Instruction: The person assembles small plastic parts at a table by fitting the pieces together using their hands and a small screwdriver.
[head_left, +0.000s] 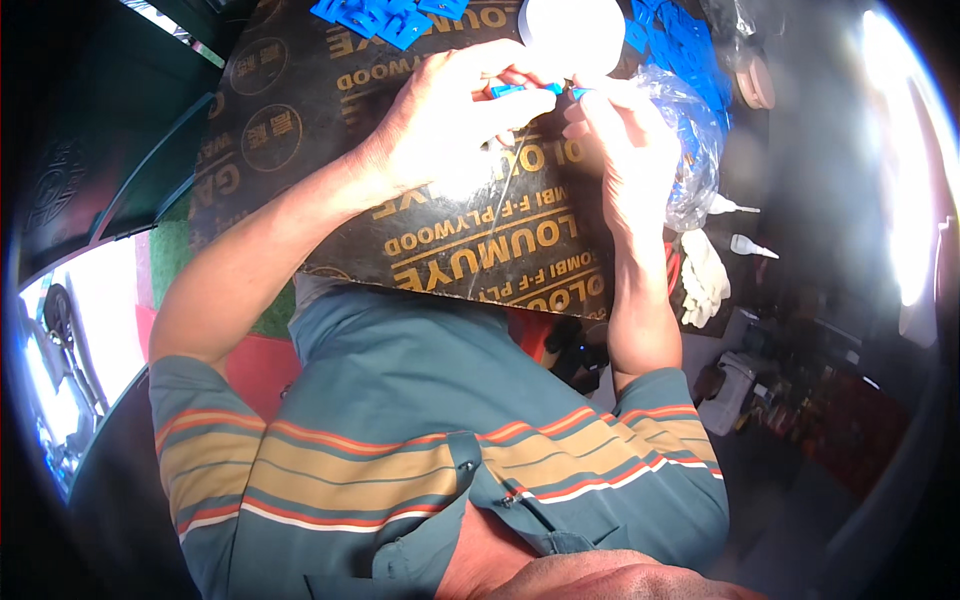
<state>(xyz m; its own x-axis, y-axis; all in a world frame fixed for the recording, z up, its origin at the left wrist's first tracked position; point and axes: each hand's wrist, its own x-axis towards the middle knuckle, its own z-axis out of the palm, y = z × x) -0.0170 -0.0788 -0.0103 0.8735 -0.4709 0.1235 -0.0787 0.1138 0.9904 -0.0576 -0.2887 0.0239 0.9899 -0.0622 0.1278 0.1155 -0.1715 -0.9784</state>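
Over the dark printed plywood board (480, 230), both of my hands are raised close together at its far side. My left hand (435, 115) is closed, pinching a small blue plastic piece (508, 91) between thumb and fingers. Facing it, my right hand (635, 130) is closed with its fingertips on another small blue bit (579, 93). A tiny dark part shows in the gap between the fingertips; glare hides its shape. Whether the two blue parts are joined, I cannot tell.
Several blue plastic pieces (385, 18) lie at the far left, with more blue pieces (680, 45) at the far right. A white round object (572, 30) stands beyond my hands. Right of my forearm are a clear plastic bag (697, 180), white nozzle-tipped bottles (750, 246) and white gloves (705, 280).
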